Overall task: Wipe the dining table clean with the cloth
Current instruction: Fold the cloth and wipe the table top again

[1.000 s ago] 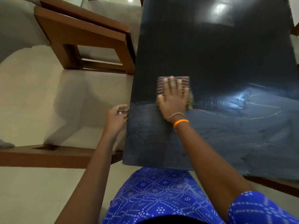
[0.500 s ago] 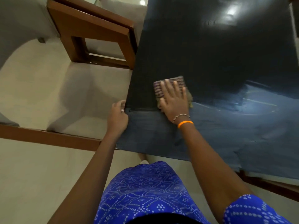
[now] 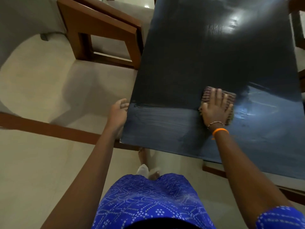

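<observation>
Pressing your right hand [image 3: 216, 111] flat, fingers spread, on the striped cloth [image 3: 228, 97] mid-table | your left hand [image 3: 119, 113] loosely curled at the dark table [image 3: 189, 63] edge, holding nothing

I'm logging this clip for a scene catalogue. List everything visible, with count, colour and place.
Dark glossy dining table: one, black-blue, upper right; near part streaked and paler.
Striped folded cloth: one, maroon and pale stripes, flat on the table under the right hand.
Brown wooden chair frame: one, upper left, beside the table's left edge.
Brown wooden rail: one, crossing the left side, low.
Beige tiled floor: left and bottom.
Blue white-dotted garment: one, bottom centre.
Orange wristband: one, right wrist, with a thin bead bracelet just above it.
Feet: below the table's near edge, blurred.
Left hand: at the table's left edge.
Right hand: spread flat on the cloth.
</observation>
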`<state>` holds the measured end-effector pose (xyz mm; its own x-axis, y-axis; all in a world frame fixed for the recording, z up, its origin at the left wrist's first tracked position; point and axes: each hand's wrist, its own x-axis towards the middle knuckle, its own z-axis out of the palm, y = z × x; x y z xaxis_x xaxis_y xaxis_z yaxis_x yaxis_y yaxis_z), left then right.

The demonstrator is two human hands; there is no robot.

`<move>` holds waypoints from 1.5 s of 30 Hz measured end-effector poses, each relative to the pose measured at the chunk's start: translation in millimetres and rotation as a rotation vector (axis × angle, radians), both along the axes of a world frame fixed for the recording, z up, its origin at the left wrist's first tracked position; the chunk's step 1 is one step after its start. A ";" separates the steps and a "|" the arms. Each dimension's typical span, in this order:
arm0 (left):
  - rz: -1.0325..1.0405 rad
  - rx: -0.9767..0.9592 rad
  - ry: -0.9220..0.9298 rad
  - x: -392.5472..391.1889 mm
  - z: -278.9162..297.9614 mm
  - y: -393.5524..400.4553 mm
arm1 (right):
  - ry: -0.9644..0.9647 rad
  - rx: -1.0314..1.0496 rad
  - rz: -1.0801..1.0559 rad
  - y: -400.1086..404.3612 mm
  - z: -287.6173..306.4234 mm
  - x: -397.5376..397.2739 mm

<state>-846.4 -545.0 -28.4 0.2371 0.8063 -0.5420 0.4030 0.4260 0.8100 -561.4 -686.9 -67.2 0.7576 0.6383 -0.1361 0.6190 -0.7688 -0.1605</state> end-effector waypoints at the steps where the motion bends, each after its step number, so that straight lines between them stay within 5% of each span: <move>1: -0.021 -0.018 -0.016 -2.3 0.9 0.1 | -0.002 -0.004 0.068 12.9 -1.6 -20.1; 8: -0.136 -0.057 -0.023 -28.3 2.3 -7.3 | 0.087 0.054 0.593 94.3 -4.4 -181.0; 13: -0.145 -0.053 0.070 -43.5 -1.0 -27.5 | 0.035 0.068 0.789 74.9 -10.2 -190.6; 24: -0.018 -0.035 0.096 -33.9 -4.7 -43.3 | -0.044 0.004 0.027 -67.2 0.1 13.1; 30: -0.058 -0.050 0.063 -45.9 -6.2 -40.8 | -0.003 0.044 -0.150 -56.9 0.6 -10.7; 38: -0.177 -0.116 -0.092 -56.9 -2.7 -46.6 | 0.079 0.071 0.456 25.8 -5.5 -190.5; 42: 0.118 -0.182 -0.265 -59.9 -10.7 -65.0 | 0.138 0.070 0.732 35.0 -12.3 -256.0; 45: 0.341 -0.245 -0.197 -61.0 -19.8 -82.0 | 0.061 0.088 0.824 20.8 -15.0 -241.5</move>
